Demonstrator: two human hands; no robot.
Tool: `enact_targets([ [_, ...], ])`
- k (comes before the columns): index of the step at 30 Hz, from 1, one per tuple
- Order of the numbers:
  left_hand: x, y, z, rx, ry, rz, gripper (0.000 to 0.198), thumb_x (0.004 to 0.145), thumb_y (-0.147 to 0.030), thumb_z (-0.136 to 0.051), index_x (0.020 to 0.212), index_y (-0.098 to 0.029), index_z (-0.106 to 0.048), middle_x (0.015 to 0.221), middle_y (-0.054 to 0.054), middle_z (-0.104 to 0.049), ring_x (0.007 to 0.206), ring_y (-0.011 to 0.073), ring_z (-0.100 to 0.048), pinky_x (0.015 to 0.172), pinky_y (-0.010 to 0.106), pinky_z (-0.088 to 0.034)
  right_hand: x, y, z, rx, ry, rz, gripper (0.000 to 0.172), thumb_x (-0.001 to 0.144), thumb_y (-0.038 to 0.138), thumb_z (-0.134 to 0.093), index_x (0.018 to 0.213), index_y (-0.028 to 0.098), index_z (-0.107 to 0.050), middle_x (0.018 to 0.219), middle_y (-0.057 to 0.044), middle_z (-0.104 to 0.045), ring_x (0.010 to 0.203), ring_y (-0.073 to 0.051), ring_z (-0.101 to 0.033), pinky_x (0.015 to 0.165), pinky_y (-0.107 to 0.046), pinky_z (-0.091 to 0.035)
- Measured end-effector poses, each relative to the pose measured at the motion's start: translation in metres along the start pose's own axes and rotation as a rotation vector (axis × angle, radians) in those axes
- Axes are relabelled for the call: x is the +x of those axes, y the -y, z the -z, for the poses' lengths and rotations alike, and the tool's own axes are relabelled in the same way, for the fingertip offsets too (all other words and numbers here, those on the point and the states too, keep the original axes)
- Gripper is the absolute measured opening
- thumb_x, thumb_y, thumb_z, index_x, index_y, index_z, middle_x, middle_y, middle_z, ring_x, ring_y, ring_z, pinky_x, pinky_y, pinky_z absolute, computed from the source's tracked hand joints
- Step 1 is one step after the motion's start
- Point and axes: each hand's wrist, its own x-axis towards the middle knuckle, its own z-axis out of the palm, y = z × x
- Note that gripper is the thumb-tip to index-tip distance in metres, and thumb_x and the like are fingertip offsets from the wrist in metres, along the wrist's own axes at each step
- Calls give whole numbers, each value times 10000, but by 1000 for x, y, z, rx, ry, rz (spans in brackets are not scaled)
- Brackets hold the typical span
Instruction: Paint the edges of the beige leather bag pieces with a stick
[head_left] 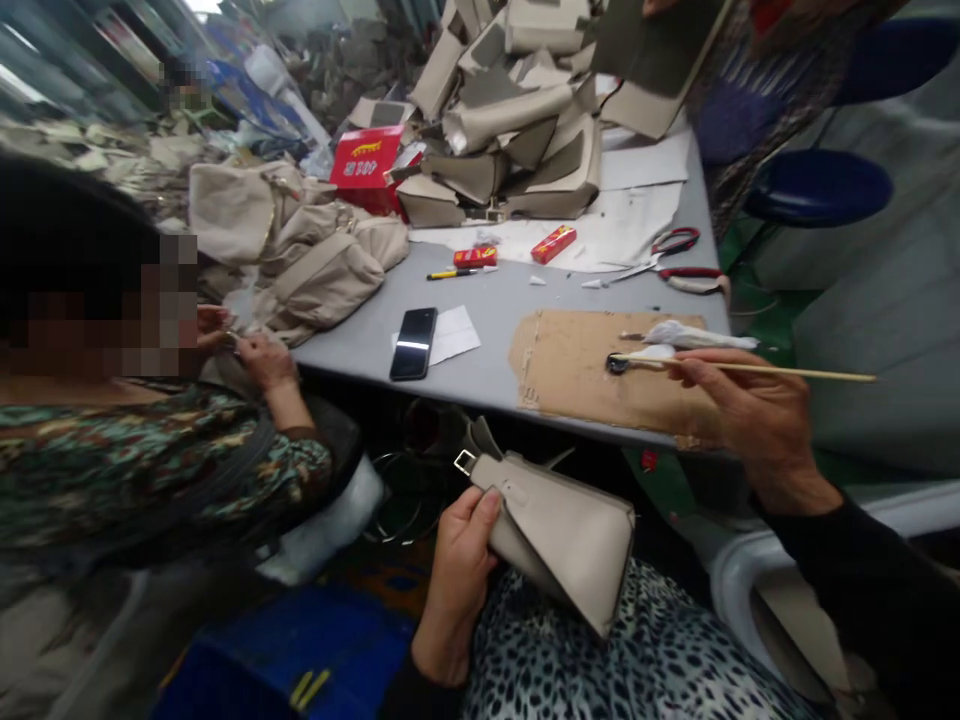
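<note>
My left hand [459, 560] pinches the strap side of a beige handbag [581, 530], thumb on top, holding it tilted above my lap. A silver buckle [465, 461] sticks up at the bag's upper left corner. Over the table's front edge, my right hand [761, 420] grips a thin wooden stick [832, 376] between thumb and fingers. The stick's far end reaches a small dark cap-like dish [617, 364] on a brown cardboard sheet [570, 400]. A crumpled white tube [701, 335] lies just behind the stick.
Red-handled scissors [679, 260], a phone [414, 345] and a yellow pen [450, 274] lie on the grey table [360, 350]. Beige bags [555, 170] are piled at the back beside a red box [367, 165]. A co-worker [150, 460] sits at left, handling beige material.
</note>
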Motion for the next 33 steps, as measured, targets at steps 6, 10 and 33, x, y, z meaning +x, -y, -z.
enact_targets([
  [6,-4,8,8,-36,21,-26,450,755,-568,-814,795,-150,-651,633,-37,-526,506,69,-409,455,173,-321,-50,18,-42,350,409,-323,169,809,401,-825,880,248,-821,790,-40,-793,704,-194,-734,611,-288,-599],
  [10,-8,11,16,-17,36,-64,422,803,-560,-783,796,-159,-653,586,-66,-461,467,52,-318,437,166,-286,-66,17,-64,407,720,-340,184,798,421,-827,877,256,-843,875,-59,-808,795,-214,-747,692,-301,-620],
  [33,-18,15,27,-87,10,-111,346,822,-533,-785,810,-193,-723,540,-87,-390,430,48,-224,392,163,-226,-74,13,-87,512,1026,-247,152,890,282,-771,1019,222,-825,946,-48,-756,868,-168,-690,758,-279,-536],
])
